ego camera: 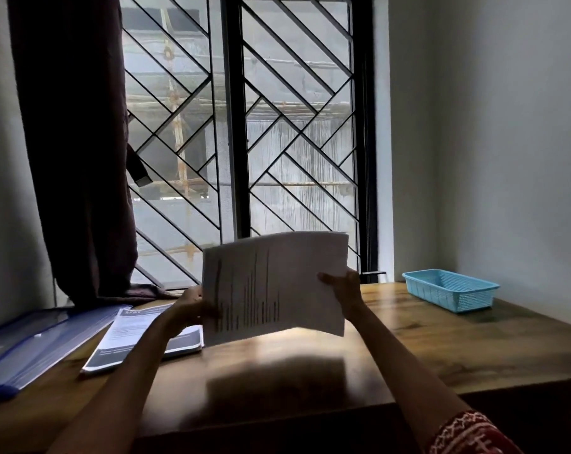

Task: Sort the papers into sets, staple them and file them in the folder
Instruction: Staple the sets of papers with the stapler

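Left hand gripped the left edge of a sheaf of papers, fingers curled round it, thumb side toward the camera. Right hand pinched the right edge, thumb on the near face, other fingers hidden behind the sheets. The sheaf was held up off the desk, turned sideways so the printed lines ran vertically, top edge bowed a little, its shadow on the wood below. How many sheets it held could not be told.

Down left of the left hand a printed booklet or stapled set with dark bands lay flat on the desk. Beyond that, at the left edge, sat a blue clear folder, closed or nearly so. Far right, well apart from both hands, stood a light blue basket; contents not visible. No stapler could be seen anywhere.

Judged step: still in the sorting or squaring-up part, one set in hand, not yet stapled as far as could be seen. Next move would likely call for tapping the edges square on the desk, then finding the stapler, possibly in the basket, and keeping one hand pinching a corner so the sheets do not slide.
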`<state>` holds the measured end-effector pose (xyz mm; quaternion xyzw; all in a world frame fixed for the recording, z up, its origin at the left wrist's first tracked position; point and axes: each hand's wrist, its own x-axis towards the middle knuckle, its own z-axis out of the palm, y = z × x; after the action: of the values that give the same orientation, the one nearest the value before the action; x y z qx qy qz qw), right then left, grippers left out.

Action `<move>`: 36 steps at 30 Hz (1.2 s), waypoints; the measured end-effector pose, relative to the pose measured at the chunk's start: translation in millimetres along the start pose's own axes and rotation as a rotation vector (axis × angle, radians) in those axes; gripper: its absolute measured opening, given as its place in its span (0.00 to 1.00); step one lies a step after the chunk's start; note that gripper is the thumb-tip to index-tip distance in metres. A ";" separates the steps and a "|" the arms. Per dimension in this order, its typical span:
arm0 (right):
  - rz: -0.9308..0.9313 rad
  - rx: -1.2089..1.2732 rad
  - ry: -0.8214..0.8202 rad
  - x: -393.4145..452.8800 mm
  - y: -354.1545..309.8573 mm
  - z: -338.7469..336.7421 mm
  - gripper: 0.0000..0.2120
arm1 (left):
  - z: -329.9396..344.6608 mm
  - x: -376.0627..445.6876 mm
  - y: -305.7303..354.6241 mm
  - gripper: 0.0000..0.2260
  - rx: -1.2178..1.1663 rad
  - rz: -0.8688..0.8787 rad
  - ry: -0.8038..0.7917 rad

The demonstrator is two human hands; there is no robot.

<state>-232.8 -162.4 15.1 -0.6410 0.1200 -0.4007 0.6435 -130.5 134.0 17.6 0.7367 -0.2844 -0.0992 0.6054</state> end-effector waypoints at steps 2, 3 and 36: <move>-0.040 -0.053 0.025 -9.6 -2.3 1.3 0.11 | 6.8 4.5 -5.8 0.26 0.000 0.063 0.106; -0.065 -0.065 0.034 -11.2 -2.5 2.5 0.10 | 9.9 7.3 -5.3 0.19 -0.012 0.108 0.184; 0.207 0.071 -0.079 -17.4 37.1 -8.4 0.16 | 61.8 19.4 -33.5 0.14 -0.102 0.079 0.320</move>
<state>-236.2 -162.2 -26.6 -0.6172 0.1457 -0.3105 0.7081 -134.9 75.5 -25.6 0.6996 -0.2076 0.0288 0.6831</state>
